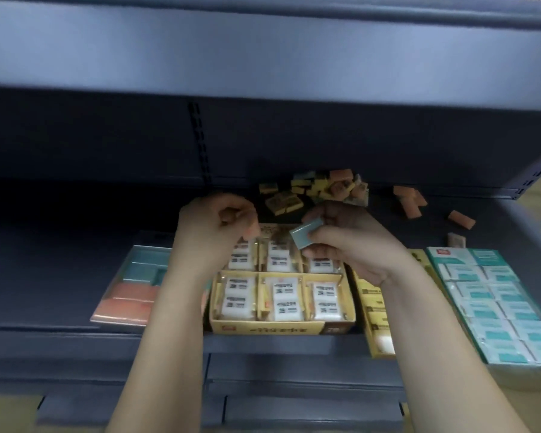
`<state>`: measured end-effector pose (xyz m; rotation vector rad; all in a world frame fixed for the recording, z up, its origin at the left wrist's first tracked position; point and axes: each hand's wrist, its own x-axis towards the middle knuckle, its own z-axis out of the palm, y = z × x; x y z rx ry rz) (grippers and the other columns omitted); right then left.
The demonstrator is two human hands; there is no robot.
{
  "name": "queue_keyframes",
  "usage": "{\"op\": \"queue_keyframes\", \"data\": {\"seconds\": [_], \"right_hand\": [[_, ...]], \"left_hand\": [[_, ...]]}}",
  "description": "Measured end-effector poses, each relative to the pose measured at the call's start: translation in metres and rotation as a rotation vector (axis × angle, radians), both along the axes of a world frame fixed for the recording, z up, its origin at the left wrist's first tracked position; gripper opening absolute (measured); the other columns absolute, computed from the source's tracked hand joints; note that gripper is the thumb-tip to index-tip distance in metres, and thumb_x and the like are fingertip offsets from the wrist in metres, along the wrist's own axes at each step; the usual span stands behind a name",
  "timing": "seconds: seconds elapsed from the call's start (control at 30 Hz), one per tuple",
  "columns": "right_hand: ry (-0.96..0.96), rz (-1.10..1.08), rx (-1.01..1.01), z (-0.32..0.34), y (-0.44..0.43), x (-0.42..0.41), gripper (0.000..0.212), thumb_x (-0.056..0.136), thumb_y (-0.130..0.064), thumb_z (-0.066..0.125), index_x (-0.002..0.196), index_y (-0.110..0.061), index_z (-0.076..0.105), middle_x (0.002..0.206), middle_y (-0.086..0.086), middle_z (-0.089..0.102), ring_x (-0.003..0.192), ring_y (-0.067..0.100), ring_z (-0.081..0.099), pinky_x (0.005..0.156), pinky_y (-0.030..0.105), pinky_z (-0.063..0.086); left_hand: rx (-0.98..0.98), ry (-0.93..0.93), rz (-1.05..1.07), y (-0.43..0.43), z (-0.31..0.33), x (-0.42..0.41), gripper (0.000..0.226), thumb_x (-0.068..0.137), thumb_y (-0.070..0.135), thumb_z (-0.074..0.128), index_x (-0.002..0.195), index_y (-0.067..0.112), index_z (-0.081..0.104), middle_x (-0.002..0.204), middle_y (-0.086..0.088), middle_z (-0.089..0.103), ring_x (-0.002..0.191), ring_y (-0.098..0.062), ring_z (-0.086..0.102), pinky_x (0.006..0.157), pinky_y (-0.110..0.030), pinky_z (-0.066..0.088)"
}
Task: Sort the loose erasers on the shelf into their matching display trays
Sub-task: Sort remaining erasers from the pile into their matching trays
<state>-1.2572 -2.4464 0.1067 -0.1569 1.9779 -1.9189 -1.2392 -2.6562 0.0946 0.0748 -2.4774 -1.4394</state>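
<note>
Centre frame: right hand (350, 245) pinches teal eraser (306, 234) by its edges. Probably light, firm and grippy, so an edge pinch suffices. Left hand (213, 226) curled; contents unclear.

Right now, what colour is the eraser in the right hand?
It's teal. The eraser sits pinched in the right hand, clearest in the head view.

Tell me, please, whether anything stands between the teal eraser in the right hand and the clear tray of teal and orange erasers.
Yes: the left hand and forearm lie between the teal eraser, pinched by the right hand, and the clear tray; it would likely need lifting over them.
</note>
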Motion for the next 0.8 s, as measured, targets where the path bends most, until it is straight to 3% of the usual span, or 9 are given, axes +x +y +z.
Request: {"op": "queue_keyframes", "data": {"seconds": [0.1, 0.3, 0.4, 0.5, 0.63, 0.7, 0.8], "right_hand": [[0.013, -0.03, -0.003, -0.001, -0.027, 0.006, 0.021, 0.088, 0.01, 0.057, 0.097, -0.009, 0.059, 0.103, 0.019, 0.065, 0.087, 0.027, 0.073, 0.073, 0.031, 0.06], [0.218, -0.028, 0.193, -0.005, -0.079, 0.015, 0.031, 0.083, 0.004, 0.068, 0.105, -0.018, 0.061, 0.093, 0.015, 0.068, 0.064, 0.014, 0.068, 0.054, 0.022, 0.049], [0.311, -0.035, 0.251, -0.006, -0.101, 0.019, 0.031, 0.079, -0.001, 0.075, 0.1, -0.021, 0.062, 0.094, 0.015, 0.067, 0.078, 0.028, 0.07, 0.064, 0.037, 0.057], [0.406, 0.008, 0.391, -0.002, -0.119, 0.024, 0.024, 0.077, -0.01, 0.079, 0.091, -0.023, 0.065, 0.084, 0.003, 0.068, 0.077, 0.024, 0.066, 0.073, 0.039, 0.056], [0.467, 0.075, 0.568, 0.0, -0.139, 0.027, 0.017, 0.078, -0.014, 0.079, 0.09, -0.024, 0.069, 0.08, -0.008, 0.067, 0.071, 0.0, 0.06, 0.067, 0.018, 0.051], [0.496, 0.101, 0.662, 0.001, -0.149, 0.029, 0.017, 0.08, -0.016, 0.078, 0.092, -0.024, 0.071, 0.081, -0.012, 0.066, 0.074, -0.002, 0.061, 0.065, 0.009, 0.047], [0.534, 0.154, 0.772, 0.0, -0.164, 0.031, 0.015, 0.082, -0.012, 0.075, 0.095, -0.018, 0.073, 0.081, -0.009, 0.068, 0.076, 0.002, 0.064, 0.066, 0.011, 0.05]], "left_hand": [[-0.003, 0.029, 0.056, -0.027, -0.004, 0.004, 0.007, 0.091, 0.017, 0.063, 0.093, 0.023, 0.068, 0.087, 0.011, 0.072, 0.084, 0.002, 0.065, 0.066, -0.006, 0.043], [0.012, 0.05, 0.079, -0.074, -0.011, 0.012, 0.008, 0.093, 0.019, 0.058, 0.099, 0.023, 0.064, 0.091, 0.01, 0.071, 0.088, -0.004, 0.065, 0.078, -0.022, 0.05], [0.03, 0.044, 0.072, -0.092, -0.013, 0.014, 0.011, 0.094, 0.019, 0.058, 0.1, 0.025, 0.065, 0.093, 0.012, 0.069, 0.088, -0.002, 0.064, 0.073, -0.018, 0.047], [0.066, 0.054, 0.064, -0.106, -0.017, 0.017, 0.013, 0.095, 0.019, 0.058, 0.1, 0.027, 0.067, 0.093, 0.014, 0.069, 0.086, 0.001, 0.063, 0.073, -0.017, 0.045], [0.09, 0.074, 0.068, -0.119, -0.023, 0.021, 0.015, 0.095, 0.021, 0.058, 0.099, 0.032, 0.067, 0.092, 0.018, 0.069, 0.086, 0.003, 0.063, 0.073, -0.013, 0.045], [0.09, 0.076, 0.068, -0.124, -0.025, 0.023, 0.014, 0.097, 0.022, 0.057, 0.1, 0.031, 0.067, 0.092, 0.015, 0.068, 0.083, 0.001, 0.066, 0.072, -0.015, 0.046], [0.188, 0.063, 0.047, -0.128, -0.027, 0.025, 0.013, 0.099, 0.02, 0.054, 0.107, 0.027, 0.063, 0.097, 0.006, 0.065, 0.074, -0.009, 0.073, 0.072, -0.026, 0.056]]}}
